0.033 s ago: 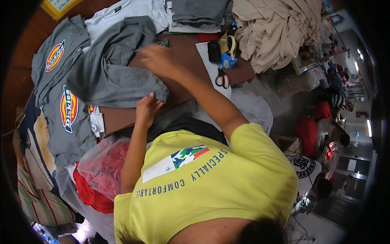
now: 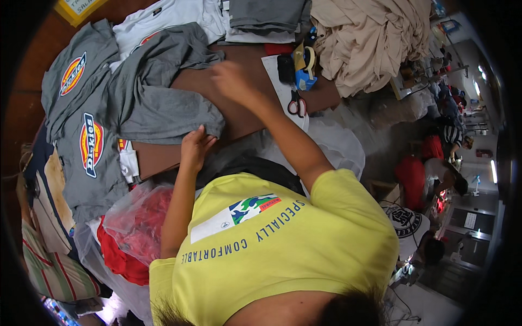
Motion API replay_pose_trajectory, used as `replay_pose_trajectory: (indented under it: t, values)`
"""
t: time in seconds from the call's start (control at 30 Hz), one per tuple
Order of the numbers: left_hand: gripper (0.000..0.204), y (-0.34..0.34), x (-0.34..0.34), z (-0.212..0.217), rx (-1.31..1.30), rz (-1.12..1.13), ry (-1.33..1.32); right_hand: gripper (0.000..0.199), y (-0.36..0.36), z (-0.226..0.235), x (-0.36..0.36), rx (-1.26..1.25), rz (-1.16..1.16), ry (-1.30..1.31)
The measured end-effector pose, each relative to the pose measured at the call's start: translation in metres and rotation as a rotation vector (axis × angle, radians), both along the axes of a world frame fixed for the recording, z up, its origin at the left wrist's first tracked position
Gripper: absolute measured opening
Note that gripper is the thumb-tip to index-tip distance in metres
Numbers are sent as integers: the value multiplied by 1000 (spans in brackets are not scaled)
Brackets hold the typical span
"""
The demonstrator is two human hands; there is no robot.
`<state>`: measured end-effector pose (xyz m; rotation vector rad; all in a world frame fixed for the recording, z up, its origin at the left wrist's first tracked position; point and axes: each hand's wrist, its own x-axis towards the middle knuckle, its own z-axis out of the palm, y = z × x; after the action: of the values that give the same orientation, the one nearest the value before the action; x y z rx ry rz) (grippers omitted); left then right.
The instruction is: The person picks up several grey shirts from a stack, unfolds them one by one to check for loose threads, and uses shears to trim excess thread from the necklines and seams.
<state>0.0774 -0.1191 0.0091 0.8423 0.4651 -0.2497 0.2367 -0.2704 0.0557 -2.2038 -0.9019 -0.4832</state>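
Observation:
A grey T-shirt point(image 2: 157, 103) lies crumpled over a brown board point(image 2: 198, 80), one end of it reaching toward me. My left hand point(image 2: 197, 146) pinches the near edge of that end, thumb on top. Above the board, to the right of the grey cloth, is my right hand point(image 2: 234, 80), apart from the shirt. Motion smears its fingers, so their grip is unclear. More grey shirt cloth with a red and yellow oval print point(image 2: 91, 145) spreads at the left.
Scissors point(image 2: 297, 96), a blue tape dispenser point(image 2: 307, 82) and a black object point(image 2: 285, 69) sit right of the board. Folded grey garments point(image 2: 266, 19) and a beige cloth heap point(image 2: 370, 38) lie behind. A clear bag with red contents point(image 2: 144, 214) stands at near left. Other people work at far right.
My right hand has moved right, away from the grey T-shirt. The shirt's far part has shifted slightly, showing some print on the white garment behind. My left hand keeps its pinch.

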Motion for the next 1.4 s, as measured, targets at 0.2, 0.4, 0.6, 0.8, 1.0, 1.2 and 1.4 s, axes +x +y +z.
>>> replay_pose_trajectory:
  t: [0.2,0.4,0.6,0.8,1.0,1.2,1.4]
  values:
    - [20,4,-17,-10,42,110,116,57,-182,-54,-61,-532,-782,647]
    - [23,-5,-14,-15,43,101,83,55,-223,-73,-65,-385,-662,574]
    - [17,-3,-16,-17,117,216,-1,46,-222,1,-68,-317,-616,740]
    - [12,-3,-21,-14,193,182,-25,46,-224,94,-87,-706,-527,861]
    - [13,-16,-23,-23,271,193,-93,63,-169,45,-109,295,-51,917]
    - [26,-21,-21,-14,198,243,-149,53,-108,-38,-142,271,148,1067]
    - [28,-25,-24,-4,151,261,-103,54,-99,-44,-143,-2,64,999]
